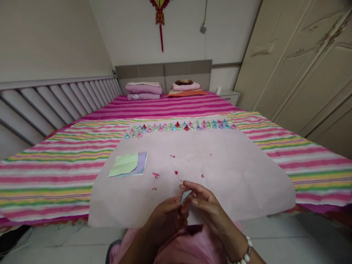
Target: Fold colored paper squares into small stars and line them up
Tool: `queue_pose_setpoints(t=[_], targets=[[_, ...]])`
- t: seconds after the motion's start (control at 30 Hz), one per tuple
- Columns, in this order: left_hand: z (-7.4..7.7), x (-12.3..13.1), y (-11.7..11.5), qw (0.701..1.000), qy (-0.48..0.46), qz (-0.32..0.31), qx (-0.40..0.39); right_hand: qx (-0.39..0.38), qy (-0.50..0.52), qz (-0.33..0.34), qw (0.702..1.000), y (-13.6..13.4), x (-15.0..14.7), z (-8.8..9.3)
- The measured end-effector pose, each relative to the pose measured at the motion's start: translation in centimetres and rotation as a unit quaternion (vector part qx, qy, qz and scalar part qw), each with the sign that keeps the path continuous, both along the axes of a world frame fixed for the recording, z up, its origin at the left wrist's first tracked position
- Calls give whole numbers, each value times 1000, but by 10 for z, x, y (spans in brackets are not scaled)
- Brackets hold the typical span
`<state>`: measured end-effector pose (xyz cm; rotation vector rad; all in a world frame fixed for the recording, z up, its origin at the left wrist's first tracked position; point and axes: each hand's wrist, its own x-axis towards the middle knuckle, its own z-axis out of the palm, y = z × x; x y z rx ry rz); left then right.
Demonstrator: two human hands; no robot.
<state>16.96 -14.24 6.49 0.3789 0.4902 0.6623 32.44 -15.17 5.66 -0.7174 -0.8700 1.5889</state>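
Observation:
Both my hands meet at the near edge of a pale pink sheet (233, 172) spread on the bed. My left hand (167, 214) and my right hand (205, 203) are closed in a pinch on one small light-blue folded paper piece (185, 196). A stack of coloured paper squares (129, 164), green on top and lilac below, lies to the left. Along the far edge of the sheet runs a row of several small folded paper shapes (178, 126) in pink, red, green and blue. Tiny red paper scraps (156, 175) are scattered in front of my hands.
The bed has a striped cover (55, 172) in pink, green and yellow. Folded bedding (143, 90) and a pillow (186, 87) lie at the headboard. A slatted rail (55, 102) runs along the left, a wardrobe (302, 66) stands at the right, with a small nightstand (229, 97) beside it.

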Motion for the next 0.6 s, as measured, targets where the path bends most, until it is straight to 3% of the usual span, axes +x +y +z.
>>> queue_pose_setpoints(t=[0.1, 0.2, 0.3, 0.4, 0.5, 0.6], targets=[[-6, 2, -4, 997, -42, -31, -51, -27, -6, 25, 999, -2, -3, 1], [-9, 5, -5, 998, -6, -36, -53, -32, -13, 13, 999, -1, -4, 2], [-6, 5, -1, 992, 122, -18, 28, -24, -28, 2, 999, 2, -1, 2], [-1, 1, 6, 956, 258, 67, 119, -31, -67, -42, 996, 5, 2, 2], [5, -4, 12, 926, 299, 141, 183, -47, -94, -64, 992, 6, 1, 2], [8, -4, 14, 909, 313, 127, 245, -50, -88, -43, 994, 6, -3, 2]])
